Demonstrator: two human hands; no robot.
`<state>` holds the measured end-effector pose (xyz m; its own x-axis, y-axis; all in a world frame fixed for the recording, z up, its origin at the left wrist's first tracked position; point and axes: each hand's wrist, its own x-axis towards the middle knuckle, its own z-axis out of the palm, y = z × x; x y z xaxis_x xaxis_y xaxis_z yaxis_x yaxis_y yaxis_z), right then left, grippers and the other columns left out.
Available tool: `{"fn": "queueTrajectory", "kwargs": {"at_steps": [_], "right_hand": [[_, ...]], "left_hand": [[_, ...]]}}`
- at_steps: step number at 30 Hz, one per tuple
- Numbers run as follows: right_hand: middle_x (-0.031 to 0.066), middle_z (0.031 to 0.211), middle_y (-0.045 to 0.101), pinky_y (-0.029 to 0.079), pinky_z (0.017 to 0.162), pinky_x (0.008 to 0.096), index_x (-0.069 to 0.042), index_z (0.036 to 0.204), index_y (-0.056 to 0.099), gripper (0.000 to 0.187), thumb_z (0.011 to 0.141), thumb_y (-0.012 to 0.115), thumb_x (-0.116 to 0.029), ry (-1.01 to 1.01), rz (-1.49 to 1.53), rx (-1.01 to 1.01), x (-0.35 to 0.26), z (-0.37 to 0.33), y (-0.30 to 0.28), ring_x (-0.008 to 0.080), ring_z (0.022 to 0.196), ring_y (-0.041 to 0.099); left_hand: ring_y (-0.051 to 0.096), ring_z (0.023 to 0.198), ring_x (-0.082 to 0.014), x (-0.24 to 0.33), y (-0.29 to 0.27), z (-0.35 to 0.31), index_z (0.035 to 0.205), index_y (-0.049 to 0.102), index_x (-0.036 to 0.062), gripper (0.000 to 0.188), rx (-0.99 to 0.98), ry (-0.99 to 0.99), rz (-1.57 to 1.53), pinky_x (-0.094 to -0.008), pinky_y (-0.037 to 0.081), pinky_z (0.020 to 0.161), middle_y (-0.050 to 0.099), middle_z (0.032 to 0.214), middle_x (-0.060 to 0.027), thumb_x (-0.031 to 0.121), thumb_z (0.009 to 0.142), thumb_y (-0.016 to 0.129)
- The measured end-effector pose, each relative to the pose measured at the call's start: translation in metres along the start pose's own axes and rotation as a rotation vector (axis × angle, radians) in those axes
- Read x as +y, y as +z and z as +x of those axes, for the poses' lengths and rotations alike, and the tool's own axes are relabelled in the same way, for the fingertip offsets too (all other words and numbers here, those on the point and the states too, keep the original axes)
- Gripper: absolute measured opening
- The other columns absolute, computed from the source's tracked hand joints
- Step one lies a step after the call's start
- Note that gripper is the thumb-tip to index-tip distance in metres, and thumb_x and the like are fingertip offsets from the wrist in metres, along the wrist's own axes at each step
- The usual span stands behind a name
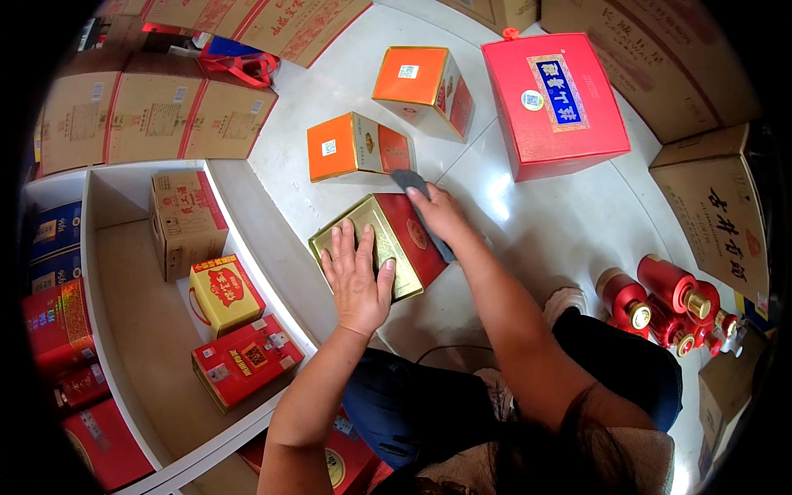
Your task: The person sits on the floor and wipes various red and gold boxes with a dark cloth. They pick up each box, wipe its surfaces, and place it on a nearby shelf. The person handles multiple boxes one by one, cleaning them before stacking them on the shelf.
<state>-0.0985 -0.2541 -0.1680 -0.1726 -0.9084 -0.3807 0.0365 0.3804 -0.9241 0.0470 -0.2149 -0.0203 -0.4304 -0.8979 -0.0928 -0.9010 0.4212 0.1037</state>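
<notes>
A red and gold box (pixel 422 247) stands on the pale tiled floor in front of me. My left hand (pixel 356 280) lies flat on its gold top, fingers spread. In my right hand (pixel 441 210) is a dark grey cloth (pixel 409 179), pressed along the box's red right side. The fingers of that hand are bent over the cloth. Just beyond stand an orange-topped box (pixel 332 147) and a second orange-topped box (pixel 410 76). A large red gift box (pixel 577 144) sits farther right.
White shelving (pixel 239 210) at the left holds a yellow carton (pixel 216 318), a red box (pixel 247 359) and other boxes. Cardboard cartons (pixel 147 120) line the far left; another carton (pixel 709 194) stands at the right. Several red bottles (pixel 664 280) are grouped on the floor at right.
</notes>
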Motion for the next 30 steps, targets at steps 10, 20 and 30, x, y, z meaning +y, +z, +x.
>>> {"fn": "queueTrajectory", "kwargs": {"at_steps": [10, 20, 30], "right_hand": [[0.0208, 0.116, 0.056, 0.04, 0.092, 0.0405, -0.008, 0.121, 0.052, 0.053, 0.087, 0.044, -0.048, 0.234, -0.049, 0.027, 0.045, -0.007, 0.016, 0.0351, 0.108, 0.053], [0.0214, 0.11, 0.059, 0.042, 0.089, 0.0416, -0.01, 0.119, 0.053, 0.05, 0.087, 0.046, -0.047, 0.139, 0.049, 0.004, 0.054, -0.002, 0.009, 0.037, 0.104, 0.055], [0.0193, 0.119, 0.054, 0.04, 0.09, 0.0387, 0.0, 0.118, 0.05, 0.042, 0.089, 0.049, -0.03, 0.601, 0.268, 0.412, 0.105, -0.028, 0.039, 0.032, 0.109, 0.052]], "left_hand": [[0.016, 0.136, -0.0336, -0.004, 0.001, -0.005, 0.136, 0.034, 0.0093, 0.055, 0.016, -0.009, 0.0, -0.0497, 0.008, 0.109, 0.022, 0.146, -0.0169, 0.027, 0.087, 0.05], [0.015, 0.136, -0.0327, -0.002, 0.002, -0.002, 0.136, 0.035, 0.0106, 0.053, 0.021, -0.013, -0.002, -0.0498, 0.007, 0.109, 0.022, 0.146, -0.016, 0.029, 0.088, 0.049], [0.014, 0.136, -0.0331, 0.0, 0.006, -0.003, 0.137, 0.034, 0.0101, 0.055, 0.039, -0.137, -0.023, -0.0526, 0.008, 0.108, 0.02, 0.146, -0.0157, 0.036, 0.09, 0.047]]}}
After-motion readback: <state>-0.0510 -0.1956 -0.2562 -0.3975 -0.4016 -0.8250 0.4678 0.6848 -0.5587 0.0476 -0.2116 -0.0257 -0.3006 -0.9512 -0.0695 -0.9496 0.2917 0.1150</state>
